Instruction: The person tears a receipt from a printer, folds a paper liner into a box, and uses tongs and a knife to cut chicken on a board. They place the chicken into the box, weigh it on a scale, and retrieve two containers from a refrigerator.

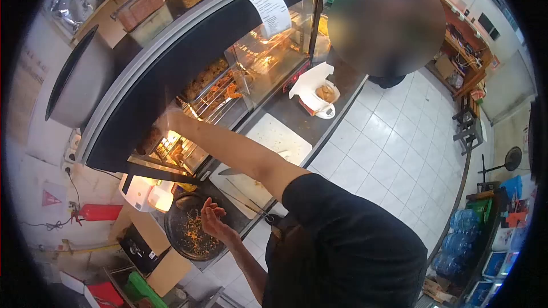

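Note:
My right hand (pixel 170 120) reaches inside the lit glass food warmer (pixel 188 108); its fingers are blurred, and I cannot make out what they touch. Browned food pieces (pixel 208 77) lie on the racks beyond it. My left hand (pixel 216 221), palm up with loosely bent fingers apart, hovers over a round black pan (pixel 180 234) strewn with orange crumbs. It holds nothing I can see. Beneath my right forearm are a white cutting board (pixel 279 131), a knife (pixel 229 171) partly hidden by the arm, and a second board (pixel 240 191) with a long metal utensil (pixel 251 205) across its edge.
A white takeaway box (pixel 311 82) with food stands on a small scale (pixel 326 112) farther along the counter. Another person (pixel 394 74) is near its far end. A large pot (pixel 85 74) and food tubs (pixel 142 8) rest above the warmer. A red extinguisher (pixel 101 212) is low left.

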A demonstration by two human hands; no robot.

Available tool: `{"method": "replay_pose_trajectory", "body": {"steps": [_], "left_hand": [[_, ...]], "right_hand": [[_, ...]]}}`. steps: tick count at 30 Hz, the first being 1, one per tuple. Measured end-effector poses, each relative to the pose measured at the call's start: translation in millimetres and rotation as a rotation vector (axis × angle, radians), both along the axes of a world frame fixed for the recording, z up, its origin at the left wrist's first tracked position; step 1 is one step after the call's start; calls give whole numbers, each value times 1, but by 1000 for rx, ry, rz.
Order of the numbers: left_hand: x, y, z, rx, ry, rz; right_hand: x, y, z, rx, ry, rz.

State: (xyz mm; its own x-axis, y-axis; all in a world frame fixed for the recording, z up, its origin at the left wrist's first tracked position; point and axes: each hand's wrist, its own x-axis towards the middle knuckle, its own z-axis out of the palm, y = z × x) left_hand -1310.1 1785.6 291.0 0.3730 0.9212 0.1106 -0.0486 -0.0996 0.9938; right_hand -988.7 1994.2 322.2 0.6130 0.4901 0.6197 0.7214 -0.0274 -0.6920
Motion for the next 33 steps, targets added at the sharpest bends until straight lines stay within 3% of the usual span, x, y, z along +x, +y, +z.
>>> {"method": "replay_pose_trajectory", "body": {"steps": [8, 10, 11, 12, 13, 14, 17, 19, 22, 26, 29, 30, 31, 33], "left_hand": [[9, -8, 3, -76, -51, 12], [4, -8, -4, -32, -70, 57], [3, -5, -13, 3, -120, 47], [2, -8, -9, -40, -94, 80], [2, -9, -2, -41, -123, 83], [1, -8, -5, -132, -155, 105], [7, -3, -8, -136, -219, 116], [15, 1, -4, -195, -241, 131], [27, 17, -10, -327, -393, 93], [57, 51, 6, -408, -494, -15], [92, 68, 32, -436, -500, -65], [103, 72, 39, -408, -500, -103], [113, 79, 43, -416, -502, -112], [123, 98, 35, -344, -503, -195]], "right_hand": [[-32, 14, 31, 115, 448, 255], [-5, 46, -31, 114, -59, 352], [-13, 19, -7, 148, -67, 430], [-29, -37, 46, -77, -495, -21], [-52, -96, 106, -277, -212, 184], [-34, -65, 71, -116, -507, -37], [-42, -75, 66, 53, -365, -52], [-46, -87, 74, 231, -23, 42], [-53, -105, 79, 340, 118, 48], [-51, -131, 71, 193, 138, -88], [-44, -154, 69, 448, 1054, 285], [-35, -163, 63, 525, 1143, 420], [-34, -178, 64, 530, 1143, 395], [-34, -222, 69, 538, 1532, 483]]}}
